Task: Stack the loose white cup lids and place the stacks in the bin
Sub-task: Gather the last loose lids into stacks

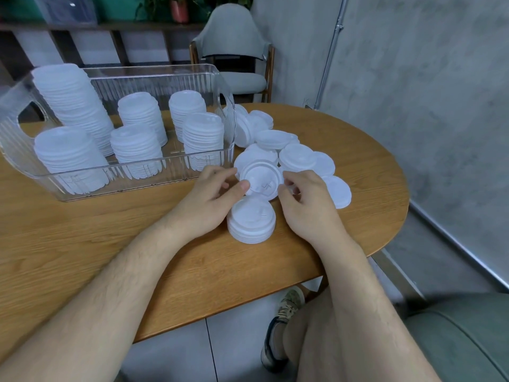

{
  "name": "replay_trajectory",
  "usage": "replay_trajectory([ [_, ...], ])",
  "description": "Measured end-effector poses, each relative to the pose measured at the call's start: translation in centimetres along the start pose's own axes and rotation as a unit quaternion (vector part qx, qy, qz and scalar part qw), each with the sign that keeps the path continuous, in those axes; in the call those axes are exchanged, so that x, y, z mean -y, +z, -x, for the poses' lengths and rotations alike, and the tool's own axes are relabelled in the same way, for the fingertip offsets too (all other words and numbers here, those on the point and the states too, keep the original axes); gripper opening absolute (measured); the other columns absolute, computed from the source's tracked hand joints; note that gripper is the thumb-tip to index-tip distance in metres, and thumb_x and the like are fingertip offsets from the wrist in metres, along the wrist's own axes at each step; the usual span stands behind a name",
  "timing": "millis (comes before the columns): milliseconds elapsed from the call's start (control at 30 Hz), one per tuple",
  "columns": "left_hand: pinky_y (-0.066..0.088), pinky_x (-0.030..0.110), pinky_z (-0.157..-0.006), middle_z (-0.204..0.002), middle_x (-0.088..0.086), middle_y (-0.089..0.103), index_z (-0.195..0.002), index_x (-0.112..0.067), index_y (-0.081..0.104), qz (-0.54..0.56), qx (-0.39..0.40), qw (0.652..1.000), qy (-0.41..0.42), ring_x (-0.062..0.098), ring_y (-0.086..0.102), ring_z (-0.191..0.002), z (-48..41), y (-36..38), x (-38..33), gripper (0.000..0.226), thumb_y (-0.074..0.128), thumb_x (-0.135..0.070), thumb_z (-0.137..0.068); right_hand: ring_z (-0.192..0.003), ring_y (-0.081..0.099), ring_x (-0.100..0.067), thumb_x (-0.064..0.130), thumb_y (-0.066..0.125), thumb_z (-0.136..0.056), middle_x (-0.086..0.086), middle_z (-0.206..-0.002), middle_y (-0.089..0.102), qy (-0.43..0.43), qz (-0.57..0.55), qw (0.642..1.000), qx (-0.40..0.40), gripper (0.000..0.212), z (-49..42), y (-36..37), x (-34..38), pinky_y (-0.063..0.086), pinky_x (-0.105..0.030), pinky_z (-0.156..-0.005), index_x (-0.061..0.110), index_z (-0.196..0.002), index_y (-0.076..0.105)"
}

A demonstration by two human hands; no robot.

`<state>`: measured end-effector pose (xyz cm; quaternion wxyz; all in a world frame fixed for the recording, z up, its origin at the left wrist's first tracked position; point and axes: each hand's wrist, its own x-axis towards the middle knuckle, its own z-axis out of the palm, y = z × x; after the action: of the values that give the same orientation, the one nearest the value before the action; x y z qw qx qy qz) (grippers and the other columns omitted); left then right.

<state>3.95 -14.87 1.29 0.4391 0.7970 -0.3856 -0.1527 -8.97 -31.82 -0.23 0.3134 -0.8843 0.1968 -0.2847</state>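
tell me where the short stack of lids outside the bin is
In the head view, the short lid stack stands on the wooden table between the left hand and right hand, just nearer than the lid they hold.

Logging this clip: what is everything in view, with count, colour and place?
clear ribbed plastic bin: one, transparent, left on the table
stacks of white plastic cup lids: six, white, upright inside the bin
loose white lids: overlapping pile, too many to count, white, on the table right of the bin
short lid stack: one, white, on the table between the wrists
single white plastic lid: one, white, held between both hands
oval wooden table: one, brown, under everything
grey upholstered chair: one, grey, beyond the table
red-potted plant: one, on the back shelf
left hand: fingers and thumb grip the lid's left edge
right hand: fingers pinch its right edge
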Motion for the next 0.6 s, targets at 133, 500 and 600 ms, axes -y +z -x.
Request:
replay_trajectory([
  [133,0.029,-0.005,-0.085,-0.126,-0.010,0.048,-0.143,-0.026,0.053,0.002,0.007,1.000,0.004,-0.012,0.047,-0.111,-0.1,0.0,-0.2,0.051,0.044,-0.051,-0.100,-0.090,0.049,-0.015,0.014,0.054,-0.097,-0.007,-0.083,0.058,0.002,-0.037,0.999,0.027,0.017,0.1,-0.1,0.3,0.043,-0.029,-0.081,0.008,-0.085,0.063],
  [500,0.056,0.031,-0.091,-0.108,-0.015,0.072,-0.106,-0.037,0.066,0.110,-0.121,0.984,0.078,0.007,0.067,-0.100,0.8,-0.3,-0.8,0.018,0.057,-0.022,-0.102,-0.094,0.068,-0.009,0.021,0.059,-0.101,0.008,-0.104,0.073,0.063,-0.247,0.967,-0.002,0.018,1.0,-0.6,1.1,0.057,-0.029,-0.087,0.022,-0.115,0.071],
  [600,0.057,0.034,-0.085,-0.108,-0.017,0.071,-0.106,-0.039,0.067,0.090,-0.136,0.983,0.087,0.006,0.065,-0.101,0.8,-0.4,-0.7,0.020,0.058,-0.022,-0.102,-0.093,0.067,-0.009,0.017,0.062,-0.099,0.008,-0.104,0.073,0.057,-0.249,0.967,-0.005,0.019,1.0,-0.7,1.1,0.056,-0.027,-0.085,0.026,-0.114,0.071],
])
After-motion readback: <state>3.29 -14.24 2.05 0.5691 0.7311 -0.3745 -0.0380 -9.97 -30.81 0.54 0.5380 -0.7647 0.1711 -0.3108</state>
